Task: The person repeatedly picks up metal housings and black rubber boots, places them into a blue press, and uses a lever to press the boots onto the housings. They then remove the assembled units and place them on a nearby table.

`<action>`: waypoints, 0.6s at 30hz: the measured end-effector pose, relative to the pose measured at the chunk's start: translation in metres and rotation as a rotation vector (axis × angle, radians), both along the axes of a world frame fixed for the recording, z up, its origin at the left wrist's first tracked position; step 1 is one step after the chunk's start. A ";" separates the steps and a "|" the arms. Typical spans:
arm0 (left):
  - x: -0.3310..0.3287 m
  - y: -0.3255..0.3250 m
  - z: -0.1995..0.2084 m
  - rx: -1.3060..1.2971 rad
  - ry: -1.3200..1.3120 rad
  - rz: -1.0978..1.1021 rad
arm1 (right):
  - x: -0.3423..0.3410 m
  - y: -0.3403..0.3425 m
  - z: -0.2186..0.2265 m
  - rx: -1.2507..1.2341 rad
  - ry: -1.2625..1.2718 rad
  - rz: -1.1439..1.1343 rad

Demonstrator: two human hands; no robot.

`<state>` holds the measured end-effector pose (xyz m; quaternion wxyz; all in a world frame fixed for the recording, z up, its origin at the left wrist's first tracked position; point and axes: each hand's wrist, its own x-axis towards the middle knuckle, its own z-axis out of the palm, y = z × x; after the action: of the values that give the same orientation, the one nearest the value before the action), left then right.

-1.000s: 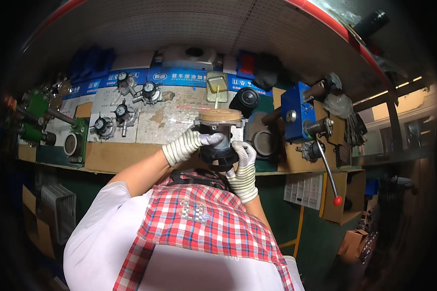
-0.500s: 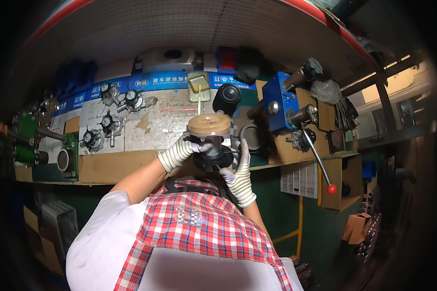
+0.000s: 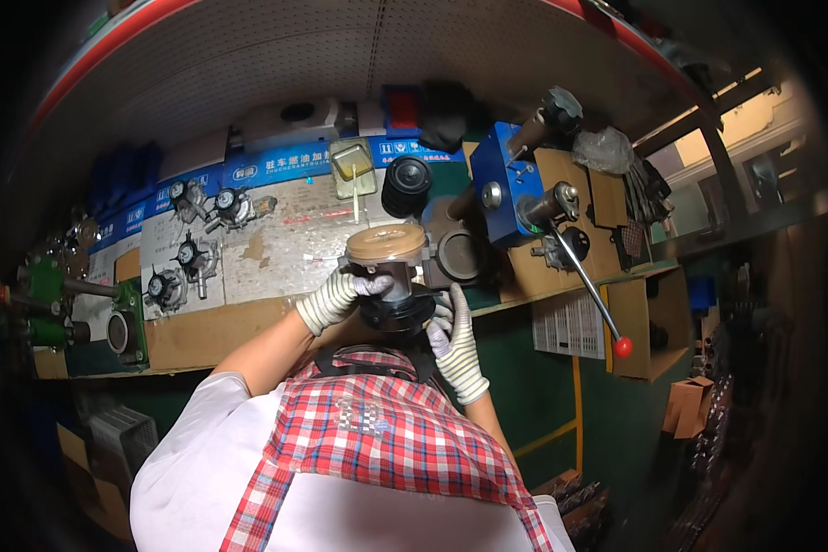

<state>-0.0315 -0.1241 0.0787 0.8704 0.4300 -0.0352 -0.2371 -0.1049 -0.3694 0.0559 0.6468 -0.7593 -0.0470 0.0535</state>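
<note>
My left hand [image 3: 331, 302], in a striped knit glove, is closed round the metal middle of a round machine part [image 3: 397, 283], with its thumb across the front. A flat tan disc [image 3: 386, 242] tops this part, and a wide black ring forms its lower end. At the ring's right edge is my gloved right hand [image 3: 460, 354], its index finger stretched upward and its thumb and other fingers bent together. Whatever those fingers hold is too small or hidden to make out. The part is held upright above the bench's front edge.
Several small metal pump-like units [image 3: 191, 258] stand left on the bench. Behind the part are a tray with a brush [image 3: 352, 166] and a black ribbed cylinder [image 3: 406, 184]. A blue press [image 3: 506, 184] with a red-knobbed lever [image 3: 623, 347] stands right; a green clamp fixture [image 3: 129, 322] stands far left.
The view has shifted slightly, so the bench things appear further left. My right hand's fingers have bent in closer to the black ring. My left hand keeps its hold on the part.
</note>
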 end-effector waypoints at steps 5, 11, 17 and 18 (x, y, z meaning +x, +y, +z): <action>0.002 -0.019 -0.006 -0.108 0.078 -0.114 | -0.006 -0.003 0.019 -0.157 -0.106 0.112; 0.002 -0.081 -0.042 -0.166 0.574 -0.300 | -0.011 -0.044 0.002 -0.228 -0.221 -0.088; 0.020 -0.166 -0.098 -0.158 0.632 -0.960 | 0.022 -0.164 -0.020 -0.129 0.436 -0.386; 0.017 -0.171 -0.107 -0.283 0.681 -1.004 | 0.033 -0.195 -0.036 -0.097 0.528 -0.451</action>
<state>-0.0144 -0.2955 -0.0286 0.6638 0.1417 0.0153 -0.7342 -0.0720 -0.5642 0.0196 0.5955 -0.7403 0.2935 0.1058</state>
